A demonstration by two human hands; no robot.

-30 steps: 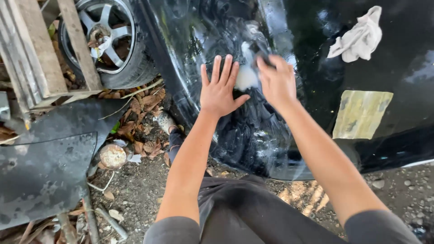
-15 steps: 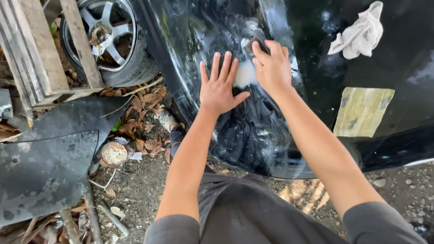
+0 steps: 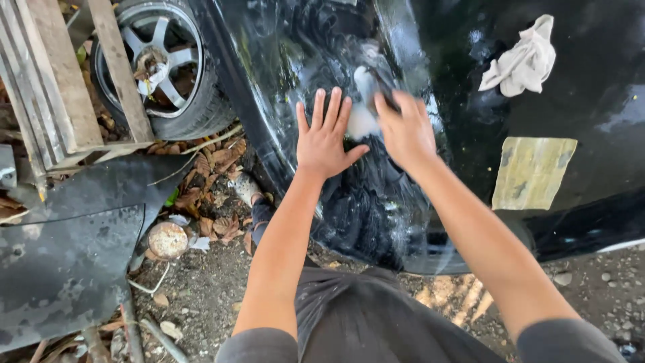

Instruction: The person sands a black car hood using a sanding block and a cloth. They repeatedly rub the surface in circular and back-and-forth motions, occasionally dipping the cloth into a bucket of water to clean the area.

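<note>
both my hands work the wet black car panel (image 3: 470, 87): left hand (image 3: 326, 138) spread flat to brace, right hand (image 3: 403, 131) curled over a pale sanding pad (image 3: 363, 121).

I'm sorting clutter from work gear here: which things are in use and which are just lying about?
In use:
left hand, flat on the black car panel
right hand, rubbing a pale pad

Lying about:
white rag
yellowish sheet
wheel
wooden pallet

Soft daylight, glare on wet black panel (image 3: 282, 60), motion-blurred right hand (image 3: 406, 131)
</note>
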